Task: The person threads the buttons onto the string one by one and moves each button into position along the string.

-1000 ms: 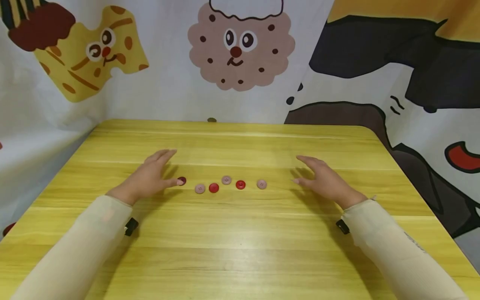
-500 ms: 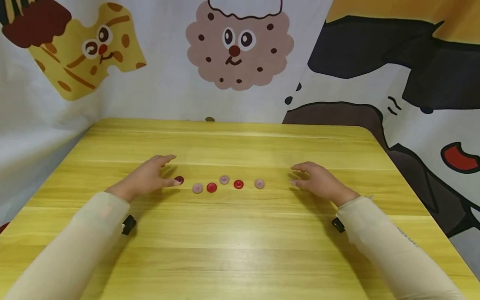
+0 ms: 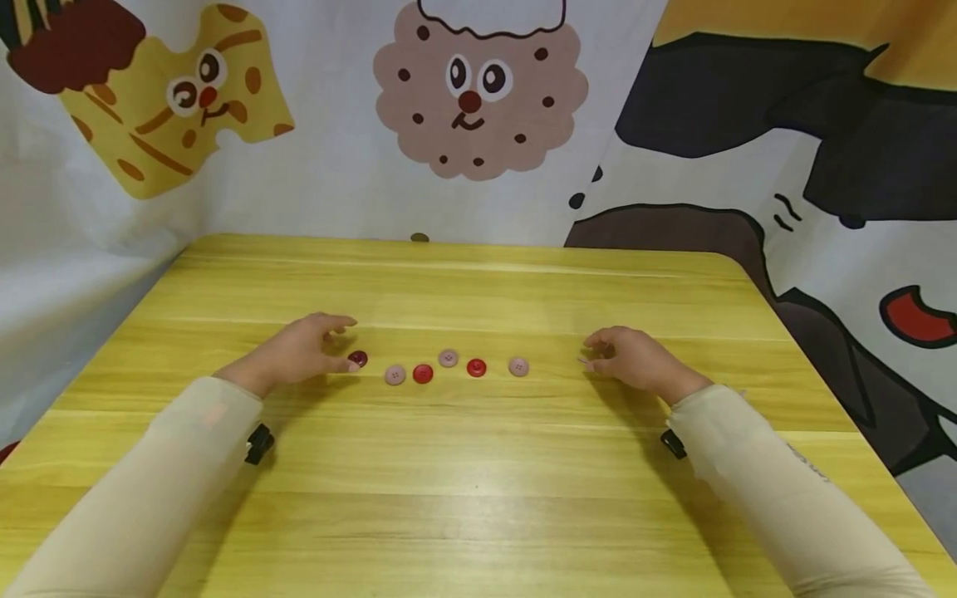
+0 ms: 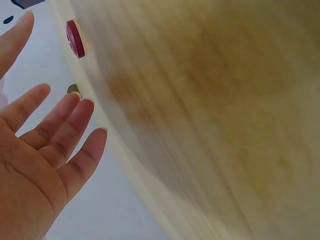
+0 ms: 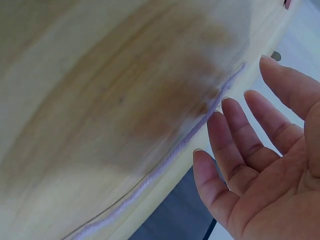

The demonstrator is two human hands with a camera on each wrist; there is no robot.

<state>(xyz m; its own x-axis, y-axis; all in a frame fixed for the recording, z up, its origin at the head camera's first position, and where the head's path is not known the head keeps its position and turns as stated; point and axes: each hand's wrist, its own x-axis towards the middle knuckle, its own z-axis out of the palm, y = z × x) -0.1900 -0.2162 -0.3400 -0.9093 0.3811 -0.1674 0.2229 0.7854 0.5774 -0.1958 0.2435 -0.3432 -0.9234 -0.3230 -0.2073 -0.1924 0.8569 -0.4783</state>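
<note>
Both hands low over the yellow table (image 3: pixel 478 515), flanking a short row of six buttons, neither holding anything.

Left hand (image 3: pixel 295 355) hovers with fingers loosely spread and relaxed, thumb tip just beside the dark red button (image 3: pixel 358 358) at the row's left end; contact cannot be told. Right hand (image 3: pixel 635 359) sits apart from the pink button (image 3: pixel 519 366) at the right end, fingers slightly bent, palm empty. Between lie a pink button (image 3: pixel 395 374), red button (image 3: pixel 423 374), pink button (image 3: pixel 448 358) and red button (image 3: pixel 476 367). Likely best handled with a thumb-and-forefinger pinch on the nearest end button, approaching low so that the neighbours stay put. Forearms in pale sleeves (image 3: pixel 142 498) angle inward from both near corners.
</note>
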